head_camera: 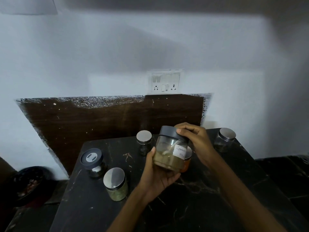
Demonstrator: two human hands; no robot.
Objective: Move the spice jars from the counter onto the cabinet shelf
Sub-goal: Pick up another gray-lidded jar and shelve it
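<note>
I hold a clear labelled jar of brownish spice with a dark lid, tilted, above the black marble counter. My left hand cups its base and side. My right hand grips its dark lid from the right. Behind the held jar an orange jar peeks out, mostly hidden. On the counter stand a silver-lidded jar of green spice, a dark-lidded jar, a small silver-lidded jar at the back, and another silver-lidded jar at the far right.
A brown backsplash panel and a white switch and socket plate are on the wall behind the counter. A dark round bowl sits low at the left. Part of a white cabinet shows at the top left corner.
</note>
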